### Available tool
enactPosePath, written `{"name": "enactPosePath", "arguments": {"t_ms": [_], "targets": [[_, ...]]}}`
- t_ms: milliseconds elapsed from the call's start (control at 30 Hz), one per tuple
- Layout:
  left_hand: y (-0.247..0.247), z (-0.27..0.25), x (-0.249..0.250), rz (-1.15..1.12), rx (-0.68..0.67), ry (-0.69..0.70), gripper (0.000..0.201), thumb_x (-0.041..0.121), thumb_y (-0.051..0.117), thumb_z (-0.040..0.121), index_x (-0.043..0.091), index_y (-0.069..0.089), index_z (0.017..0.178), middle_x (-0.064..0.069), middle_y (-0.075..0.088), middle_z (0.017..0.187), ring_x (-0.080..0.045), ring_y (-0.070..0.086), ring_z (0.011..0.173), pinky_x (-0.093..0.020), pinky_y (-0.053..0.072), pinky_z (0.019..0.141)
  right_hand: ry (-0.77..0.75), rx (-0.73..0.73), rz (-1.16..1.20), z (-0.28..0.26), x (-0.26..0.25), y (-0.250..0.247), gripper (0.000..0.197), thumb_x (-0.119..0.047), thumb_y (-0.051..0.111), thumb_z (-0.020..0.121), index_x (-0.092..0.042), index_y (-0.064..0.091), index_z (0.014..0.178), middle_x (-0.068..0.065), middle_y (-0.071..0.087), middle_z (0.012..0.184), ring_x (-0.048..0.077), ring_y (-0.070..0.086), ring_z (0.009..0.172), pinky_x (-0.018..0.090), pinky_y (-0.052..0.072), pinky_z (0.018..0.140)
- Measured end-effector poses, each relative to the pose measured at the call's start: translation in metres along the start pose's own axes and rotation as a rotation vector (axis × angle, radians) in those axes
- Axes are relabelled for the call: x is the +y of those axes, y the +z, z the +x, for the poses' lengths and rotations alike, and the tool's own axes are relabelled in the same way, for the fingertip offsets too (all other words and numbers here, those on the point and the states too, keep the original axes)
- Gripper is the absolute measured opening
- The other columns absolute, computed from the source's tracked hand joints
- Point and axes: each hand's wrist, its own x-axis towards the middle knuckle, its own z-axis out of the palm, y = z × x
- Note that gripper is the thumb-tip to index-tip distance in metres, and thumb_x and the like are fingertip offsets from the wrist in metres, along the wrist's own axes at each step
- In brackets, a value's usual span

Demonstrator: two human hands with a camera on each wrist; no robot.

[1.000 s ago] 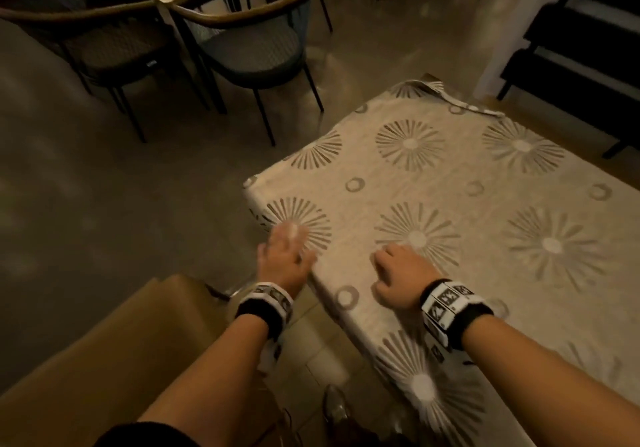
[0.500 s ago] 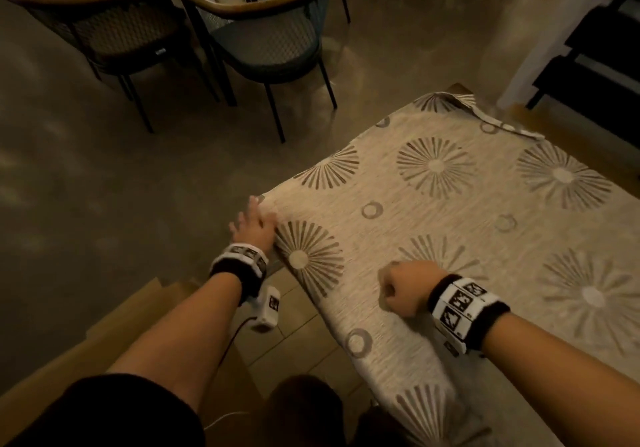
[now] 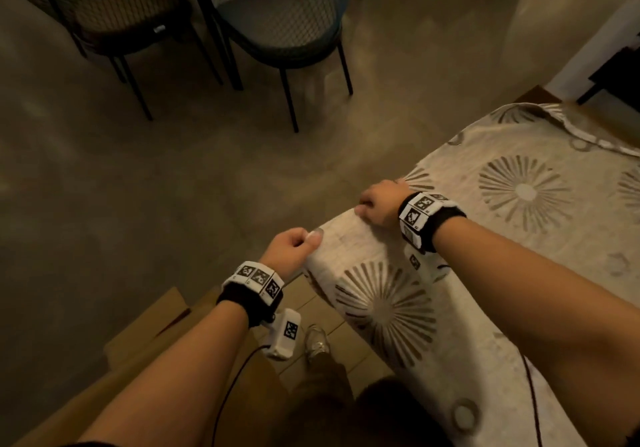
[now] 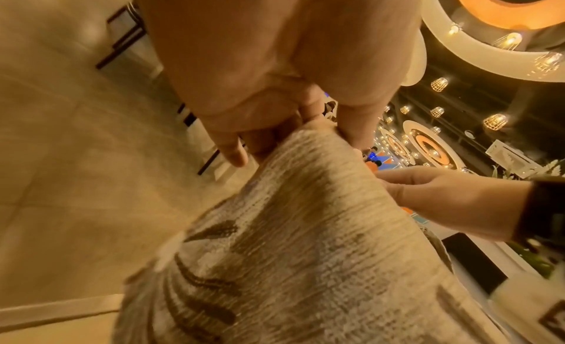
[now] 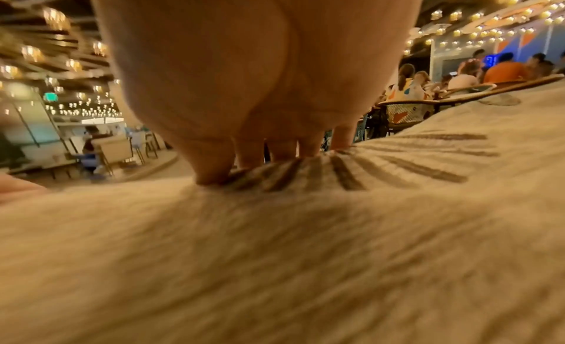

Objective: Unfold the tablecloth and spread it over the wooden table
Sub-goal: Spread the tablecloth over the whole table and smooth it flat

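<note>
A beige tablecloth [image 3: 502, 238] with brown sunburst prints lies spread over the table at the right of the head view. Its near-left corner is lifted into a ridge between my hands. My left hand [image 3: 294, 247] pinches the cloth's corner edge between thumb and curled fingers; in the left wrist view the tablecloth [image 4: 305, 240] runs up into my left hand [image 4: 305, 122]. My right hand [image 3: 379, 204] grips the cloth's left edge a little farther along, with fingers curled over it. In the right wrist view my right hand [image 5: 260, 160] bunches the tablecloth [image 5: 275, 252]. The table's wood shows only at the far corner [image 3: 535, 94].
Two dark-framed chairs [image 3: 277, 20] stand across the bare floor at the top left. A brown cardboard box [image 3: 145, 335] sits by my left leg, and my shoe [image 3: 317, 342] is on the tiles beside the table. Dark furniture [image 3: 616, 68] stands at the far right.
My left hand moved from the cloth's corner edge to pinching it lifted. My right hand went from a fist on the cloth's top to the left edge, and the corner rose into a ridge.
</note>
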Motion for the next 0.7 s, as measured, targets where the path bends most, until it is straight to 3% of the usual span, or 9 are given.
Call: {"name": "enactPosePath", "arguments": {"t_ms": [67,167,267,367,467,533,600,633,700], "targets": [[-0.007,0.006,-0.009,0.009,-0.101,-0.091,0.044,0.052,0.059,0.087,0.010,0.064,0.074,-0.003,0.062,0.075,-0.015,0.058,0.070,-0.034,0.048,0.071,0.022,-0.043,0.061,0.002,0.000,-0.005,0.025,-0.043,0.047,0.094,-0.021,0.059,0.099,0.004,0.066,0.111,0.028,0.056,0.115,0.041,0.031,0.103],[-0.013,0.010,-0.013,-0.042,-0.188,-0.200,0.037,0.054,0.057,0.087,0.021,0.073,0.088,-0.001,0.073,0.093,-0.018,0.068,0.090,-0.036,0.052,0.085,0.008,-0.065,0.107,0.004,0.001,-0.016,0.013,-0.036,0.051,0.094,-0.023,0.055,0.096,0.000,0.059,0.094,0.026,0.057,0.109,0.037,0.036,0.098],[-0.013,0.013,-0.010,-0.174,-0.041,-0.151,0.026,0.037,0.054,0.094,0.020,0.071,0.084,-0.001,0.070,0.080,-0.010,0.065,0.074,-0.026,0.052,0.073,-0.061,0.013,0.079,0.013,-0.002,-0.025,0.017,-0.027,0.051,0.093,-0.022,0.047,0.077,0.002,0.058,0.089,0.028,0.057,0.104,0.035,0.036,0.087],[-0.005,0.019,-0.016,-0.082,0.027,-0.159,0.030,0.038,0.053,0.094,0.014,0.067,0.081,-0.001,0.064,0.073,-0.010,0.059,0.066,-0.029,0.052,0.073,-0.118,0.126,-0.047,0.023,-0.007,-0.023,0.009,-0.027,0.055,0.089,-0.019,0.055,0.092,0.007,0.058,0.108,0.030,0.052,0.109,0.040,0.033,0.092],[0.001,0.026,-0.025,0.321,-0.150,-0.230,0.029,0.038,0.056,0.092,0.016,0.058,0.111,-0.003,0.064,0.102,-0.018,0.059,0.091,-0.035,0.049,0.086,-0.089,0.104,-0.222,0.026,-0.008,-0.012,0.039,-0.038,0.062,0.084,-0.024,0.054,0.120,0.006,0.045,0.124,0.029,0.042,0.119,0.046,0.026,0.103],[-0.003,0.032,-0.017,0.443,-0.113,-0.171,0.037,0.034,0.056,0.092,0.020,0.051,0.126,0.000,0.060,0.118,-0.017,0.058,0.106,-0.030,0.045,0.091,-0.031,0.120,-0.216,0.023,-0.003,-0.013,0.036,-0.044,0.058,0.086,-0.025,0.057,0.117,0.005,0.048,0.123,0.028,0.043,0.119,0.048,0.025,0.104],[-0.010,0.037,-0.002,0.325,-0.025,-0.061,0.030,0.032,0.053,0.094,0.023,0.056,0.123,0.000,0.061,0.123,-0.014,0.058,0.109,-0.029,0.044,0.096,0.020,0.061,-0.172,0.017,0.005,-0.017,0.033,-0.047,0.044,0.093,-0.022,0.063,0.102,0.004,0.058,0.108,0.026,0.050,0.111,0.049,0.026,0.104],[-0.013,0.039,0.003,0.213,-0.073,-0.048,0.027,0.032,0.050,0.096,0.025,0.058,0.121,0.001,0.061,0.123,-0.012,0.057,0.109,-0.031,0.044,0.098,0.020,0.004,-0.153,0.013,0.006,-0.016,0.036,-0.048,0.037,0.094,-0.022,0.063,0.094,0.004,0.061,0.099,0.025,0.054,0.106,0.049,0.026,0.104],[-0.009,0.041,0.024,0.074,-0.357,-0.073,0.030,0.036,0.046,0.098,0.029,0.056,0.125,0.004,0.061,0.124,-0.010,0.057,0.112,-0.036,0.045,0.102,-0.026,-0.054,-0.063,0.004,0.018,-0.013,0.035,-0.046,0.035,0.095,-0.024,0.061,0.093,0.001,0.062,0.097,0.024,0.056,0.105,0.048,0.026,0.106]]}}
